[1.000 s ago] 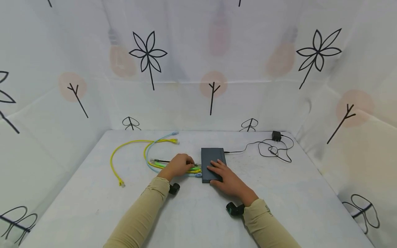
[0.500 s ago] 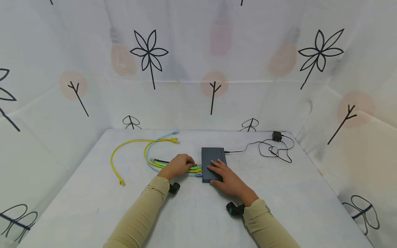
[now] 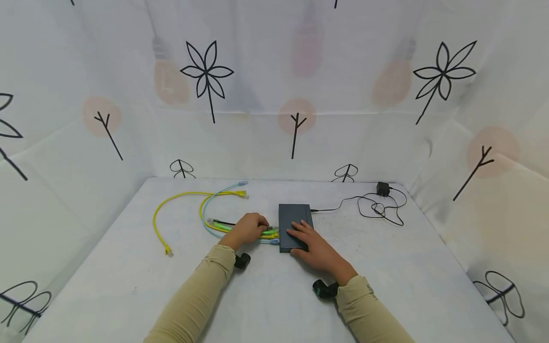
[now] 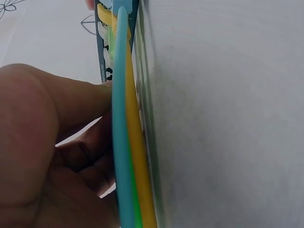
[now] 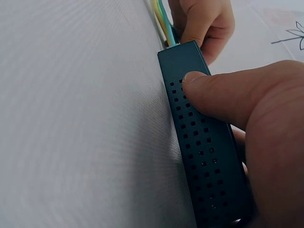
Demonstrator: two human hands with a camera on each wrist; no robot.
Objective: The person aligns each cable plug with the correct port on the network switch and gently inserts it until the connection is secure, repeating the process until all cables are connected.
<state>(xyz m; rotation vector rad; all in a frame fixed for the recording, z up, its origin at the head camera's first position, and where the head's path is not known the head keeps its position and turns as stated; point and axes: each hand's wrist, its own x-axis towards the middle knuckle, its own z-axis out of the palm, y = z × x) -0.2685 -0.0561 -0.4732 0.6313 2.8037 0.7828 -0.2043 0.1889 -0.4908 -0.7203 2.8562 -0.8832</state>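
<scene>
My left hand [image 3: 248, 227] pinches a black network cable [image 3: 224, 222] close to the left edge of a dark network switch [image 3: 295, 214]. The pinched end is hidden by the fingers in the left wrist view. Green [image 3: 220, 228], yellow [image 4: 135, 156] and light blue [image 4: 119, 95] network cables run beside that hand, with plugs at the switch's port side. Flat across the top of the switch, my right hand [image 3: 315, 247] rests with straight, spread fingers. Its thumb [image 5: 213, 92] presses the perforated side in the right wrist view.
A loose yellow cable [image 3: 157, 228] curves over the white table [image 3: 274, 305] at left. The free plug [image 3: 242, 183] of the light blue cable lies toward the back. A thin black lead joins the switch to a power adapter [image 3: 383, 188]. Printed white cloth walls [image 3: 257, 143] surround the table.
Both hands and the switch hold nearly the same places. Only the head view has shifted very slightly.
</scene>
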